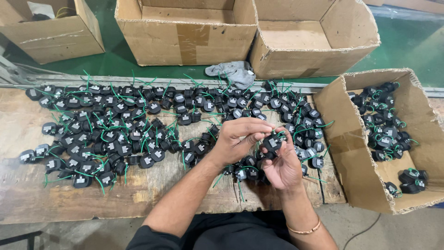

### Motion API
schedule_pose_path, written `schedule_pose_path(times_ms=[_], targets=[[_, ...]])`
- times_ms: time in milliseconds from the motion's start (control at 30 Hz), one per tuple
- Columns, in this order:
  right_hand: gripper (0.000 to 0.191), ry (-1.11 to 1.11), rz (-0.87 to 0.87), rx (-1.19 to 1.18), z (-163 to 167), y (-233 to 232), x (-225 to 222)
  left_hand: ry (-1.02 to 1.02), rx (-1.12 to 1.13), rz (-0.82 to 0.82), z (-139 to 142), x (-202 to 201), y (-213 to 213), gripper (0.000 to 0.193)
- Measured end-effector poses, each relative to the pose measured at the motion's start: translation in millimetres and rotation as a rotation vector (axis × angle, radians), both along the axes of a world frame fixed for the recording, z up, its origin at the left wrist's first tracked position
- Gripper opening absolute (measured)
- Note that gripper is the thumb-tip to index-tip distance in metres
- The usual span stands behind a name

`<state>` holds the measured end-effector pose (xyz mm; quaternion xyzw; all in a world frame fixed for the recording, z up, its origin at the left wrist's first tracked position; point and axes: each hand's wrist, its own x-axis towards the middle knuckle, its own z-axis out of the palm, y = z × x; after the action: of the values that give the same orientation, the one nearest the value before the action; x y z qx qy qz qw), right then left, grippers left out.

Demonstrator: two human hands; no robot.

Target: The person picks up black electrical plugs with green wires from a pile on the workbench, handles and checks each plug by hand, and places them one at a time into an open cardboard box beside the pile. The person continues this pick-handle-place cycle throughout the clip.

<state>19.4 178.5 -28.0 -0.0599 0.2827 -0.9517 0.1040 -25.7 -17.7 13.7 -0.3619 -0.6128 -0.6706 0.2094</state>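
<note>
The right hand (283, 164) is raised palm-up, fingers curled, cradling a small black component (272, 143) with a pale label and green wires — it sits at the fingertips, label facing up. The left hand (236, 139) reaches in from the left, its fingers pinched onto the wires at the part's top edge. Beyond both hands, many similar parts (115, 125) cover the worn wooden bench (27, 199); to the right stands a cardboard box (351, 153) holding more.
</note>
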Motion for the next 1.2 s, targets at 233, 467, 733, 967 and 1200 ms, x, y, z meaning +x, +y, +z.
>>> schedule_pose_path(times_ms=[233, 467, 733, 967, 1200], targets=[[0.043, 0.163, -0.136, 0.199, -3, -2, 6, -0.397, 0.16, -0.307, -19, -7, 15, 0.019], [0.043, 0.143, -0.156, 0.285, 7, -2, 12, -0.441, 0.129, -0.292, -30, -7, 21, 0.026], [0.056, 0.203, -0.291, -0.301, 89, 76, -9, -0.395, 0.155, 0.086, -21, -17, 9, 0.016], [0.07, 0.114, -0.587, -0.789, 111, 142, -41, -0.327, -0.13, 0.36, -12, -22, 4, 0.022], [0.03, 0.261, -0.268, -0.045, 16, 92, -12, -0.101, -0.6, 0.572, -36, -28, 14, 0.044]])
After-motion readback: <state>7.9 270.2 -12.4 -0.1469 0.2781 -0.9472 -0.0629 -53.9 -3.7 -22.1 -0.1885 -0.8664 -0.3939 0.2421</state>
